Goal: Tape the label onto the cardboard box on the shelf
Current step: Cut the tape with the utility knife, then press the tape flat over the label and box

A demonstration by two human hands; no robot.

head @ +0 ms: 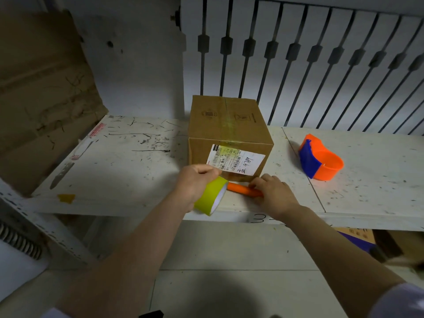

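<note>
A brown cardboard box (227, 125) stands on the white shelf (119, 171). A white printed label (238, 162) lies tilted on its front face, and a translucent yellow-green tape strip runs over the box top down onto the label's left part. My left hand (195, 182) grips a roll of yellow-green tape (210, 196) at the label's lower left corner. My right hand (273, 191) rests on an orange pen-like tool (243, 189) lying on the shelf just in front of the box; its fingers curl over the tool's right end.
An orange and blue tape dispenser (319, 157) sits on the shelf to the right of the box. A large flattened cardboard sheet (43, 92) leans at the left. Dark bars (298, 65) stand behind the shelf. Tiled floor lies below.
</note>
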